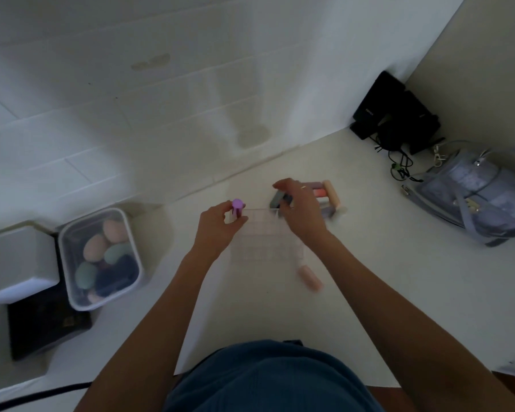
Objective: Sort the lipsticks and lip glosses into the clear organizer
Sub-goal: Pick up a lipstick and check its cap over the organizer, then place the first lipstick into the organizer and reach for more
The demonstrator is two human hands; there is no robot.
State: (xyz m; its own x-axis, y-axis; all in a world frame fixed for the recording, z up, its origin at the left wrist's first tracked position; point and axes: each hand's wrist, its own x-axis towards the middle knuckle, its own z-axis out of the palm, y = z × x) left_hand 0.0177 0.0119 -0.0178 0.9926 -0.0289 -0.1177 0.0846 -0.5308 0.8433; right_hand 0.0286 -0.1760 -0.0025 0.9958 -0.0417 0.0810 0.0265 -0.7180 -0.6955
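A clear gridded organizer point(265, 242) stands on the white counter in the middle of the view. My left hand point(219, 226) holds a purple-capped tube point(237, 207) upright at the organizer's far left corner. My right hand point(302, 209) grips a grey lipstick point(277, 200), tilted over the organizer's far right corner. Behind my right hand lie several tubes in pink, coral and grey point(329, 197), partly hidden by the hand. A pale pink tube point(309, 278) lies on the counter to the right of the organizer.
A clear lidded box of makeup sponges point(101, 257) sits at the left on a black item point(45, 325), beside a white box point(15, 263). Black devices with cables point(396, 114) stand in the far right corner. A translucent bag point(476, 194) lies at right.
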